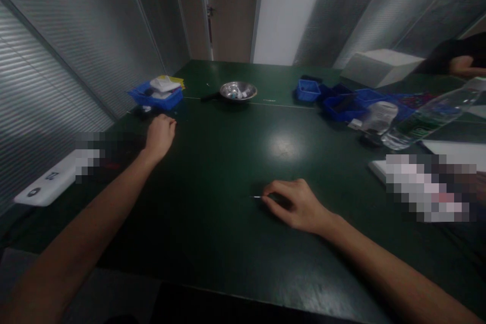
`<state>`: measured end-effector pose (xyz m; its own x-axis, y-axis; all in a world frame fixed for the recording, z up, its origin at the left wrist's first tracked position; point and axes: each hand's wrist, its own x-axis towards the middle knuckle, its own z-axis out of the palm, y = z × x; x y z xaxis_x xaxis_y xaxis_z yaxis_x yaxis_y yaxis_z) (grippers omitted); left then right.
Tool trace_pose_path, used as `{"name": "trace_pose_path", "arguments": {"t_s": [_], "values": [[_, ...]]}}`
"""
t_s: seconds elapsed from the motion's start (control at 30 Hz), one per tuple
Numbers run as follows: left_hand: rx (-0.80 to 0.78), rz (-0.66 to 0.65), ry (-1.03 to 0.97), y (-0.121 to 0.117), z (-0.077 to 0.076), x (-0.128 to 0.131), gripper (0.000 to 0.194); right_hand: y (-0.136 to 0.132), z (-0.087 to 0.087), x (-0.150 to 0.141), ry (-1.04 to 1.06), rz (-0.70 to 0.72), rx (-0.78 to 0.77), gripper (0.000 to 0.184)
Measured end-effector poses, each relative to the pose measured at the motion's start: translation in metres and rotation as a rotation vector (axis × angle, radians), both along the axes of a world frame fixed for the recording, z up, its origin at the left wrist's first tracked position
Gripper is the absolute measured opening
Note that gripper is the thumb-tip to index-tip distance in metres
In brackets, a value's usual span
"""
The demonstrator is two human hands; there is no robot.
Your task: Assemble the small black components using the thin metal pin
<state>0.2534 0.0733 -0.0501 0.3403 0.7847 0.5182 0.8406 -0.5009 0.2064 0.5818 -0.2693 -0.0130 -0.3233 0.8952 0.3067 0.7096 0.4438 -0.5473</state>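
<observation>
Over the middle of the green table [212, 223], my right hand [299, 205] pinches a thin, shiny pin-like piece [255, 197] between thumb and forefinger. The piece points left and is too small to name surely. My left hand [160, 134] reaches out at the left, its fingers curled together just in front of a blue basket [172, 101]. Whatever those fingers may hold is hidden. The basket carries white and yellow items. A small white object [146, 109] lies close to the left hand.
Toward the back stands a metal pan [228, 92] with small pieces inside. Blue bins [308, 91], a clear bottle [421, 121] and a white box [379, 68] occupy the right side. A white power-bank-like device [49, 182] lies left. Another person's arm [465, 66] shows at far right.
</observation>
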Motion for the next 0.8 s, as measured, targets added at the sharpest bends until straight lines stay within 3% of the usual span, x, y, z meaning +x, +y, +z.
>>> {"name": "trace_pose_path", "arguments": {"t_s": [0.17,0.53,0.8], "values": [[0.044,0.024,0.184,0.002,-0.001,0.003,0.035,0.0,0.002,0.0,0.002,0.007,-0.006,0.014],[0.005,-0.012,0.077,0.011,0.001,-0.001,0.02,0.001,0.003,0.0,0.005,0.005,-0.018,0.014],[-0.027,-0.03,0.039,-0.016,0.01,0.001,0.017,-0.004,0.001,-0.003,-0.016,-0.047,-0.03,0.013]]}}
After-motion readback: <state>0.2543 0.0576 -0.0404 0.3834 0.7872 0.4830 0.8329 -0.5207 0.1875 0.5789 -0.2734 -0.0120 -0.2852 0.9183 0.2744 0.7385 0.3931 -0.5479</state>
